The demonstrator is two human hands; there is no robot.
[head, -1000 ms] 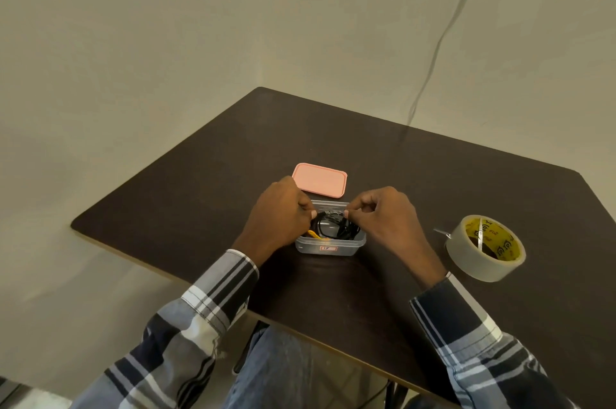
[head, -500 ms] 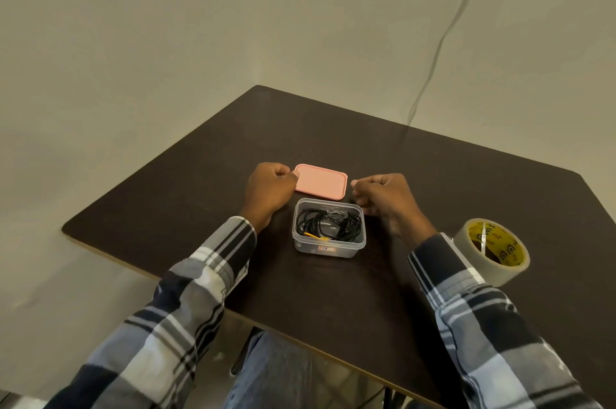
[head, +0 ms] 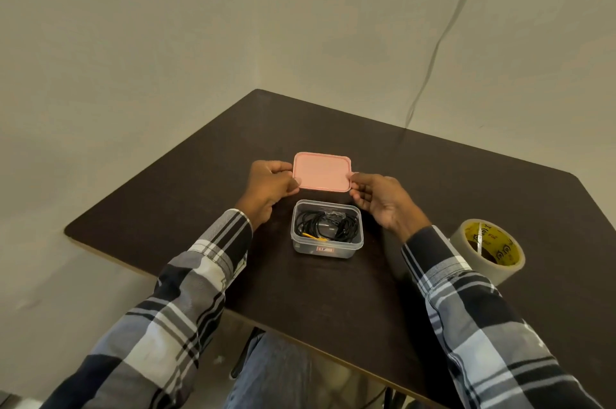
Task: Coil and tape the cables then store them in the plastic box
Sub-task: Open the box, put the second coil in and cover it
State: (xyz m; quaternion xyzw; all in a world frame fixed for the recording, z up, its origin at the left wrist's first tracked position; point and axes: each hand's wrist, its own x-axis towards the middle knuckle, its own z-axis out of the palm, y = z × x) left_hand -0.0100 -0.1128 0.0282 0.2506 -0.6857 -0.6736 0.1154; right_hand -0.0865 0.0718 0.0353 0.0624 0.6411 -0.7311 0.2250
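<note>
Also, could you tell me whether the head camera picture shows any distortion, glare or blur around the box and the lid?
Head view: wide-angle bending, sleeves ballooning at the bottom corners; soft, even light; a dim sheen on the dark table; the pink lid, clear plastic box and black cables are sharp, both hands holding the lid without motion blur.

We see the clear plastic box (head: 326,231) sitting upright and open on the dark table, near the front edge, a small label on its near wall. Inside lie the black cables (head: 328,225), coiled, with a yellow-orange piece at the front left. The pink lid (head: 322,171), a rounded rectangle, is just behind the box, off it. The tape roll (head: 487,250), pale with a yellow printed core, lies well right of the box.
</note>
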